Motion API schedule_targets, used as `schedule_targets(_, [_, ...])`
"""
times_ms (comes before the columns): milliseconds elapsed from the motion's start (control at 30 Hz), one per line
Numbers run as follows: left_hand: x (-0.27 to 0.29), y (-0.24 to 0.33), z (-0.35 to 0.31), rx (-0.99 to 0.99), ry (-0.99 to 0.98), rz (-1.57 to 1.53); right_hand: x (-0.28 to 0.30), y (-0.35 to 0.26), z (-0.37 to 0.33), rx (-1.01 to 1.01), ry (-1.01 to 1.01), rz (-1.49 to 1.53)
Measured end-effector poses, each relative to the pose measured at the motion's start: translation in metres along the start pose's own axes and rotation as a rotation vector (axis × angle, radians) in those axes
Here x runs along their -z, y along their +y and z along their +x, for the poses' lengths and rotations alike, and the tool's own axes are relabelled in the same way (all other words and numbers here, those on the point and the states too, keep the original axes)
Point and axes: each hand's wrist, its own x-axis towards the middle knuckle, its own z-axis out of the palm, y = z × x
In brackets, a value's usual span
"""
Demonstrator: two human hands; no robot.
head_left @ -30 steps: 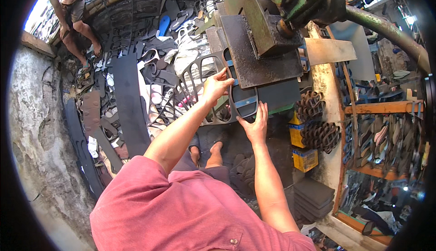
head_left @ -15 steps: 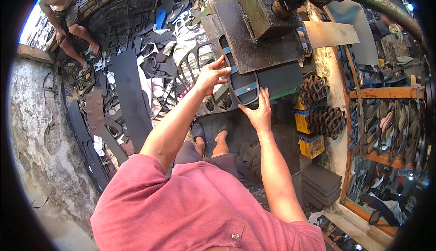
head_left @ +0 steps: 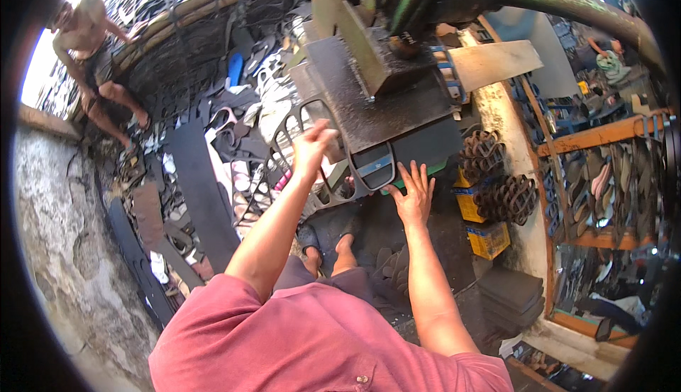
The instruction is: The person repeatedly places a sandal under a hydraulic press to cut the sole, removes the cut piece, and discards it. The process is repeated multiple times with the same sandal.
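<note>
A sole-shaped cutting die (head_left: 376,167) with a dark rim and blue crossbars lies on dark sheet material (head_left: 418,145). Its far part is hidden under the heavy metal plate (head_left: 383,119) of a press; only the near end shows. My right hand (head_left: 414,195) is open by that end, fingers spread over the sheet's front edge, thumb close to the die. To the left, my left hand (head_left: 309,152) hovers over a dark sheet (head_left: 342,195) full of sole-shaped holes. Its fingers are somewhat blurred and loosely bent, apart from the die, with nothing visible in them.
A thick green-brown press arm (head_left: 567,6) crosses the upper right. Yellow-and-blue boxes (head_left: 488,239) and hanging bundles of cut loops (head_left: 505,197) are at right, above stacked dark sheets (head_left: 512,296). Scraps cover the left floor. Another person (head_left: 92,59) sits far left.
My left hand has let go of the die and drawn back left. The press plate now covers more of the die. My right hand has come slightly away from it; the view has shifted.
</note>
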Motion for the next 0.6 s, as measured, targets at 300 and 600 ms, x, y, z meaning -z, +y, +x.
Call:
schedule_targets(300, [0.052,0.005,0.005,0.171,0.123,-0.505,0.000,0.030,0.097,-0.059,0.052,0.044])
schedule_targets(600, [0.045,0.063,0.041,-0.158,0.363,0.098,-0.012,0.043,0.154,-0.009,-0.139,-0.131])
